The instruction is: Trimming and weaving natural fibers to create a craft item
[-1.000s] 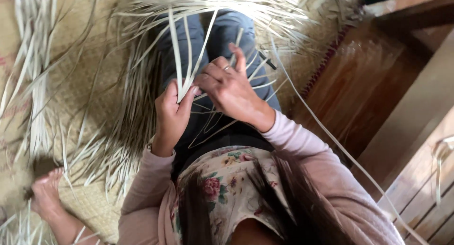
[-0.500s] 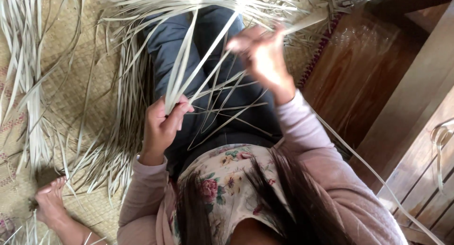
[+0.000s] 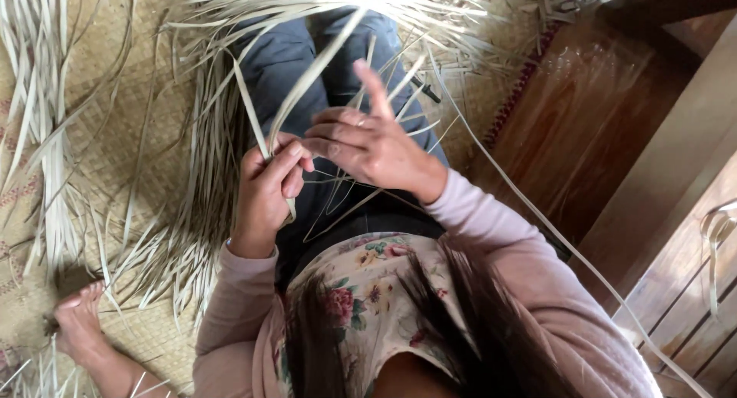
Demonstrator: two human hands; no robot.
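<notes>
**Two hands meet over a fan of pale leaf strips**

Head view: The left hand [image 3: 267, 184] is closed around a small bunch of pale leaf strips [image 3: 307, 83], thumb and fingers pinching them just where they gather. From that pinch the strips run up and away from the body, slanting toward the upper right, so their long axis lies across the dark blue trousers [image 3: 280, 60] and ends in the loose mass of strips spread over the knees. The right hand [image 3: 367, 141] sits just beside the left hand, on its right and slightly above it. Its fingers are curled toward the pinch and its forefinger stands straight up. A few thin strips cross beneath its palm, but I cannot tell whether it holds any of them or only rests against them. Of the two, the left hand is the one on the bunch; the right hand is close enough to touch it.

To the left of the left hand, a woven straw mat [image 3: 115, 145] carries more loose strips. Below and left of it, a bare foot [image 3: 77, 321] lies on the mat. One long strip [image 3: 537, 214] trails from near the right hand toward the lower right across the wooden floor [image 3: 583, 129]. The person's hair and flowered top hide the lap beneath the wrists, and the far ends of the strips are cut off at the top edge.
</notes>
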